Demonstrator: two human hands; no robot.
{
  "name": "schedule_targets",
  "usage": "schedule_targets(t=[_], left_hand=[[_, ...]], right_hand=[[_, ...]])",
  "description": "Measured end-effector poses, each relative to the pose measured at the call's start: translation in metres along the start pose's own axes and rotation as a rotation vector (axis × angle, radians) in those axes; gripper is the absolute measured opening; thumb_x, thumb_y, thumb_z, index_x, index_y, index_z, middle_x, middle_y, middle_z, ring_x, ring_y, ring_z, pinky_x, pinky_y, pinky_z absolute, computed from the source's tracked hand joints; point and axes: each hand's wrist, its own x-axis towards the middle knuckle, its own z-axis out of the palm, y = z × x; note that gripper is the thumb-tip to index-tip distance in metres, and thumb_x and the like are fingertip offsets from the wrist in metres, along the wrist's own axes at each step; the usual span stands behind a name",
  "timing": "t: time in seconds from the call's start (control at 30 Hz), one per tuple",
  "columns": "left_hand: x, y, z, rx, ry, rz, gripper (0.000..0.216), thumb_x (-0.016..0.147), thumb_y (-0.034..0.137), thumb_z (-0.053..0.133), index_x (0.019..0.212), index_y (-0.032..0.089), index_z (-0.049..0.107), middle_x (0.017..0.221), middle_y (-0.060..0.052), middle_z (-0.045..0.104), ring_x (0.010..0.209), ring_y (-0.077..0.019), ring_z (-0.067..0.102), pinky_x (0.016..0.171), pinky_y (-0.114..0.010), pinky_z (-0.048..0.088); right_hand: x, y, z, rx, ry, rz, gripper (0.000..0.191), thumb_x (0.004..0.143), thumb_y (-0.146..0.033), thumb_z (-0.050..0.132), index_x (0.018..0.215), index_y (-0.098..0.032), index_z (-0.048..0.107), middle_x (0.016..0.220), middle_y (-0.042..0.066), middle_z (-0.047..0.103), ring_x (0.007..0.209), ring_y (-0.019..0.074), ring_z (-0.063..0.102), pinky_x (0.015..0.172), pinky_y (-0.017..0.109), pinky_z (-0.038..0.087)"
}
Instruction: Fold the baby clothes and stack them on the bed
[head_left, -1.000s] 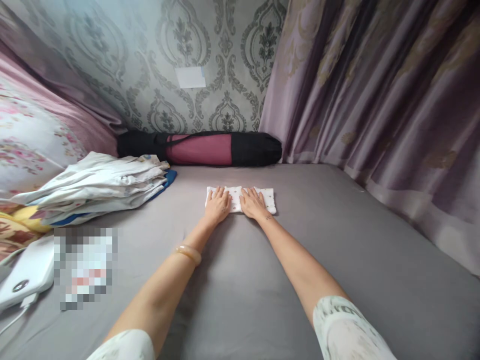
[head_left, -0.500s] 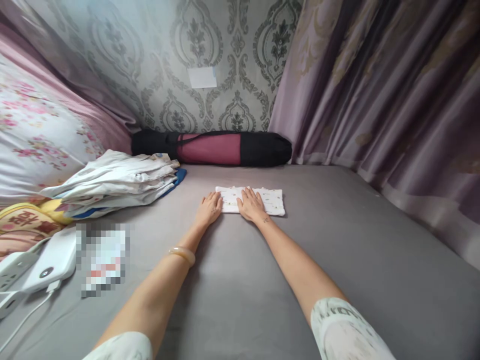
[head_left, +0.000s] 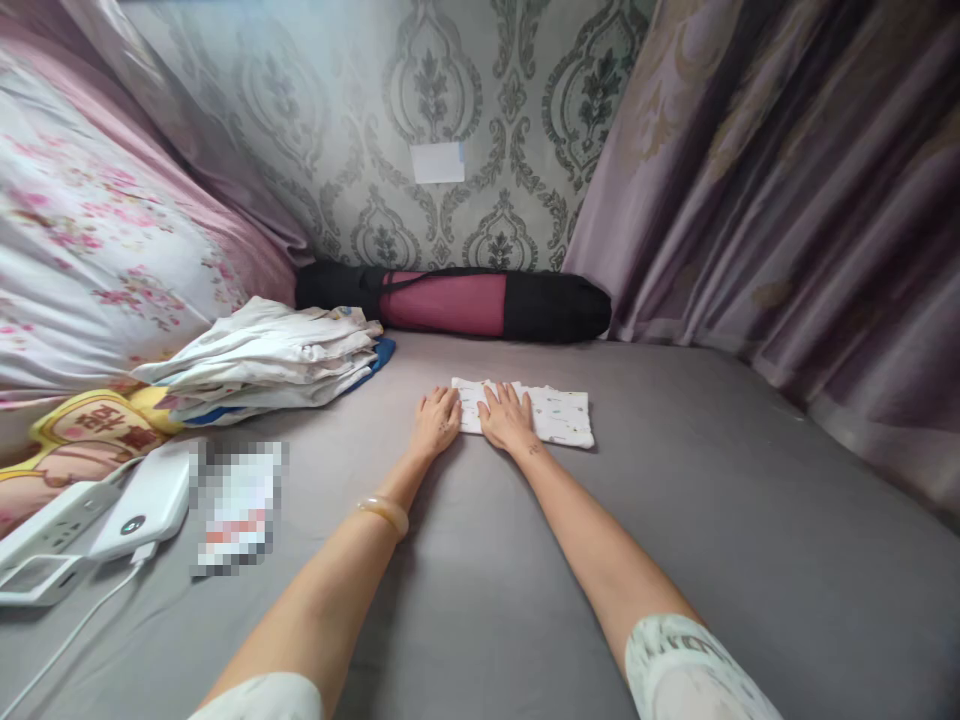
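Observation:
A white folded cloth point(head_left: 562, 412) with small printed marks lies flat on the grey bed sheet point(head_left: 480, 600); it looks like a folded garment, but its exact kind is hidden by the folding. My right hand point(head_left: 506, 415) rests palm down on its left half, fingers spread. At the cloth's left edge lies my left hand point(head_left: 436, 420), also palm down with fingers stretched out, partly on the sheet. Neither hand grips anything. A pale bangle point(head_left: 384, 514) circles my left forearm.
To the left sits a pile of pale clothes point(head_left: 262, 355) beside a yellow plush item point(head_left: 82, 430). Nearer are a white power bank point(head_left: 146, 500) with a cable, a power strip point(head_left: 64, 520) and a blurred-out packet point(head_left: 238, 510). A black and maroon long bag point(head_left: 450, 303) lies along the wall.
The camera view has shifted, so the scene sits farther right. My right hand now lies nearer the cloth's left end, and more of its right part shows.

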Motion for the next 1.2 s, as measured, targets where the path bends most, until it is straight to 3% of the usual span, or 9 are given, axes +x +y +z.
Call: schedule_targets(t=[0.33,0.57,0.67,0.8,0.93,1.2], left_hand=[[-0.001,0.003,-0.003,-0.026,0.018,0.016,0.038,0.099,0.027,0.034,0.131,0.02,0.053,0.141,-0.01,0.053,0.138,-0.0249,0.04,0.116,-0.049,0.027],[0.0,0.001,-0.003,-0.033,0.021,-0.007,0.038,0.097,0.022,0.036,0.131,0.022,0.053,0.14,-0.008,0.055,0.138,-0.0228,0.04,0.116,-0.046,0.028],[0.001,0.0,-0.002,-0.058,0.027,-0.006,0.04,0.096,0.02,0.036,0.132,0.021,0.053,0.141,-0.008,0.054,0.139,-0.0231,0.04,0.116,-0.046,0.028],[0.006,-0.005,0.002,-0.129,0.089,-0.081,0.043,0.094,0.018,0.035,0.133,0.018,0.052,0.14,-0.01,0.056,0.137,-0.0223,0.042,0.115,-0.044,0.031],[0.009,-0.008,0.003,-0.209,0.199,-0.116,0.043,0.096,0.022,0.031,0.132,0.016,0.054,0.137,-0.012,0.058,0.133,-0.0219,0.048,0.112,-0.042,0.037],[0.004,0.0,-0.002,-0.158,0.205,-0.138,0.043,0.096,0.026,0.033,0.132,0.02,0.055,0.141,-0.01,0.055,0.138,-0.0227,0.042,0.115,-0.049,0.027]], right_hand=[[0.009,-0.014,-0.004,0.002,-0.027,0.0,0.055,0.1,-0.037,0.025,0.149,-0.015,0.039,0.158,0.013,0.029,0.146,0.0277,0.02,0.117,0.053,0.005],[0.009,-0.024,0.011,0.037,0.025,-0.056,0.055,0.1,-0.037,0.024,0.148,-0.015,0.039,0.157,0.012,0.032,0.146,0.0266,0.021,0.116,0.05,0.011],[0.011,-0.025,0.009,0.034,-0.012,-0.048,0.055,0.099,-0.037,0.025,0.148,-0.015,0.039,0.157,0.013,0.032,0.146,0.0273,0.021,0.116,0.051,0.012],[0.016,-0.034,0.002,0.054,-0.032,-0.048,0.055,0.099,-0.034,0.025,0.148,-0.013,0.038,0.158,0.014,0.029,0.147,0.0277,0.019,0.117,0.051,0.01],[0.018,-0.045,0.004,0.08,-0.052,-0.164,0.057,0.101,-0.034,0.019,0.152,-0.012,0.031,0.16,0.01,0.025,0.148,0.0236,0.017,0.118,0.047,0.009],[0.018,-0.046,0.005,0.086,-0.118,-0.201,0.057,0.1,-0.033,0.02,0.153,-0.012,0.029,0.161,0.009,0.023,0.147,0.0238,0.019,0.119,0.049,0.011]])
